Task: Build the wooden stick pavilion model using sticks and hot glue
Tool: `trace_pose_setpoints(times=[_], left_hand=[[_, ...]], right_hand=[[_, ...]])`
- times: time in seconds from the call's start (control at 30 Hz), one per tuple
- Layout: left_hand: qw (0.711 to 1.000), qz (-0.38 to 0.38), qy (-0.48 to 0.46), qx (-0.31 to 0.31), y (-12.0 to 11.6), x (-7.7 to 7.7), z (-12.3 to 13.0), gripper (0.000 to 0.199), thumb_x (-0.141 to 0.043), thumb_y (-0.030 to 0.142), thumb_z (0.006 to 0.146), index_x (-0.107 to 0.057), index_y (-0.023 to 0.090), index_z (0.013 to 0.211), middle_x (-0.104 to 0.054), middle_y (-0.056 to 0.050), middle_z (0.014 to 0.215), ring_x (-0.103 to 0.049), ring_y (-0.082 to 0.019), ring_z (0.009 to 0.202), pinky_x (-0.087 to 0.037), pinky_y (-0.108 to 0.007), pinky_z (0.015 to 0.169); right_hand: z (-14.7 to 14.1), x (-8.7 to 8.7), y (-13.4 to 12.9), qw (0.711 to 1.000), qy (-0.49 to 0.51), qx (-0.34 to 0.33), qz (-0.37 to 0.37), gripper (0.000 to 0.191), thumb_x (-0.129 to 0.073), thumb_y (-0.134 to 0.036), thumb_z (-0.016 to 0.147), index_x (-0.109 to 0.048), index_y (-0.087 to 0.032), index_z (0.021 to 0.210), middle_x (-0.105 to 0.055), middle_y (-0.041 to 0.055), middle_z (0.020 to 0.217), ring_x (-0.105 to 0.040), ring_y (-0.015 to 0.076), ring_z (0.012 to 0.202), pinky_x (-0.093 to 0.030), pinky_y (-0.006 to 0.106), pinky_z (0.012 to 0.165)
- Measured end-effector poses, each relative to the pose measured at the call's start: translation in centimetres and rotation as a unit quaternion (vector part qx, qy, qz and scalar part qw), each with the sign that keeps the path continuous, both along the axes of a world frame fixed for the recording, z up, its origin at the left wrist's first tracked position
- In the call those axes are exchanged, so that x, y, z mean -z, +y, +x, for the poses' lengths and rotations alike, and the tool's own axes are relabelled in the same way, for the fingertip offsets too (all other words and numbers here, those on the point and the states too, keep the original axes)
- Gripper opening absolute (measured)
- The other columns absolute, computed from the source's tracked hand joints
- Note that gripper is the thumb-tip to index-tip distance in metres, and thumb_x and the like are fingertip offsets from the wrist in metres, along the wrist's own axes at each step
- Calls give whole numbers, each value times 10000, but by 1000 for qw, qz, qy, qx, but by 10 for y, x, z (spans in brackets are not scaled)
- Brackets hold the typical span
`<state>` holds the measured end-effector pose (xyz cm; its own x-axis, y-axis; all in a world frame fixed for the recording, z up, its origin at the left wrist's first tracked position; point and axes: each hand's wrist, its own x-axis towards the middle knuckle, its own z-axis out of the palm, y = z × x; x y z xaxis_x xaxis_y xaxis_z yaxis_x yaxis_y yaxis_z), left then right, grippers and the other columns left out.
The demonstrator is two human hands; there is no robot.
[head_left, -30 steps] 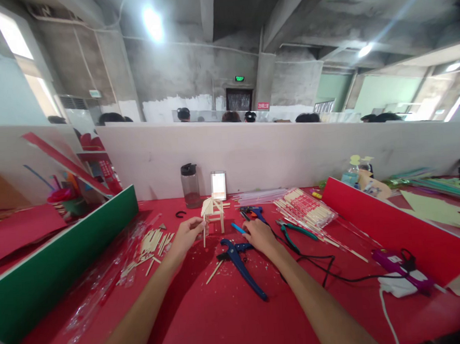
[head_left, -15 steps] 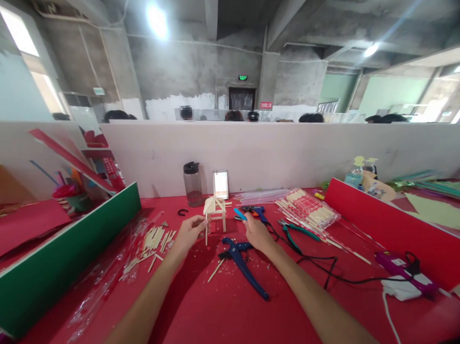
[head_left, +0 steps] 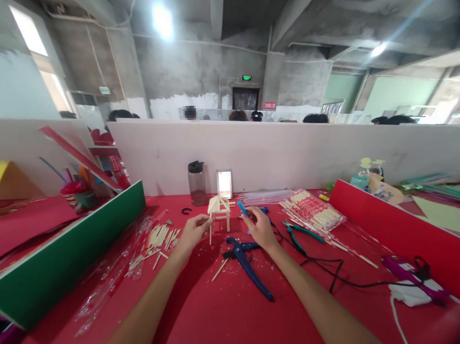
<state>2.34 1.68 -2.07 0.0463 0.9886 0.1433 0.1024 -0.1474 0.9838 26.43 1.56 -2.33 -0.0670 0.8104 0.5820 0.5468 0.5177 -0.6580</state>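
Pale wooden stick model (head_left: 216,205), centre of the frame: likely light, stiff yet fragile, best held by a leg (head_left: 210,236). Left grip (head_left: 193,231) pinches that leg; right grip (head_left: 262,229) holds a blue pen-like object (head_left: 242,207).

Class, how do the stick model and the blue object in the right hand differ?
The stick model is pale wood-toned; the blue object is bright blue. The stick model is built from many sticks; the blue object's visible part is one slim bar. The stick model is upright; the blue object tilts. Both are hand-held.
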Motion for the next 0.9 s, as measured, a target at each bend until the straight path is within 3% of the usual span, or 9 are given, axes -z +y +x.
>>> trace_pose_setpoints(times=[0.17,0.3,0.43,0.7,0.9], left_hand=[[1000,-10,-24,4,-1,0,2,457,-762,583,646,-676,158,787,-652,-16,699,-598,-154,641,-475,-263,621],[1000,-17,-25,-3,-1,0,1,482,-774,598,627,-677,160,803,-657,-17,717,-598,-157,657,-482,-268,628],[1000,-10,-12,4,0,1,0,502,-761,617,641,-678,156,821,-669,-37,730,-608,-173,684,-482,-267,622],[1000,-11,-9,10,-3,-1,0,486,-748,608,662,-684,152,817,-646,-24,720,-600,-168,689,-479,-260,635],[1000,-15,-13,6,-5,-4,1,474,-748,597,661,-676,152,809,-639,-25,720,-592,-161,667,-481,-263,629]], right_hand=[[-17,-25,-2,995,65,-77,21,264,-515,-446,921,-610,-202,947,-675,49,918,-636,199,844,-507,316,822],[-39,-35,8,991,17,-127,46,214,-526,-370,904,-643,-208,980,-693,60,1008,-635,215,979,-483,348,924],[-53,-30,16,991,-8,-115,69,190,-530,-333,891,-650,-212,976,-686,71,1040,-609,227,1042,-464,367,967],[-54,-16,24,978,13,-148,149,64,-577,-239,857,-627,-222,893,-655,54,882,-597,221,904,-498,355,838],[-56,-13,24,976,6,-156,152,87,-591,-217,847,-641,-224,918,-648,59,925,-597,217,934,-497,352,859]])
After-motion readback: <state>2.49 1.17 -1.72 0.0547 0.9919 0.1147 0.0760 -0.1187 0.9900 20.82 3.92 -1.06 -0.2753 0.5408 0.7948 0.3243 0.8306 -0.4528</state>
